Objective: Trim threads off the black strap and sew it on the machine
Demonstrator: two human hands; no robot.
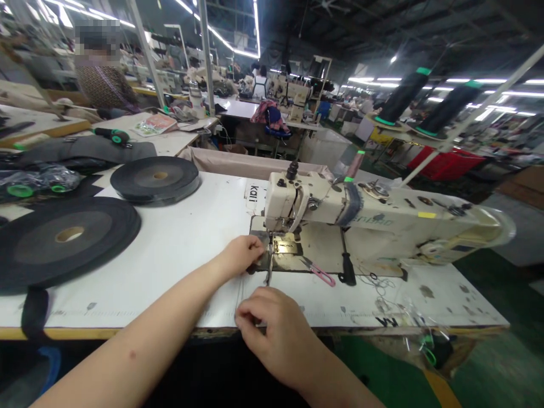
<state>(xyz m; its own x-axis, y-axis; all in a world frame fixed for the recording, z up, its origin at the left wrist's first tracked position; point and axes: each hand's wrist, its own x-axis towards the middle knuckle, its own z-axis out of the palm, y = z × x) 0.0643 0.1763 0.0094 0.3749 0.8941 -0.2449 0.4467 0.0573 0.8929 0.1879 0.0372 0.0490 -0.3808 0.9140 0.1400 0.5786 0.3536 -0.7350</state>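
A wide workshop runs across the upper part of the frame, under a dark roof (361, 34) hung with bright strip lights (256, 28). Its green floor (480, 340) shows at the lower right. More worktables (238, 109) stand in the upper centre, and a person in a patterned top (104, 85) is at the upper left.

The white table (191, 243) spans the middle of the frame; its top is smooth at centre, marked like a ruler along the yellowish front edge, and scuffed with dark patches at the lower right. Across its right half stands a cream sewing machine (318, 204), its needle end near the centre. Two black rolls (29, 243) lie flat at the left, the nearer one's loose end hanging over the front edge. Dark thread cones (403, 96) stand at the upper right.

At centre, the left hand (242, 256) has its fingers curled beside the needle area; the right hand (276, 320), below it, is bent with fingertips drawn together. I cannot tell whether either grips anything. Right of them are a black-handled screwdriver (347, 269), pink-handled snips (323, 275) and loose thread (385, 283).
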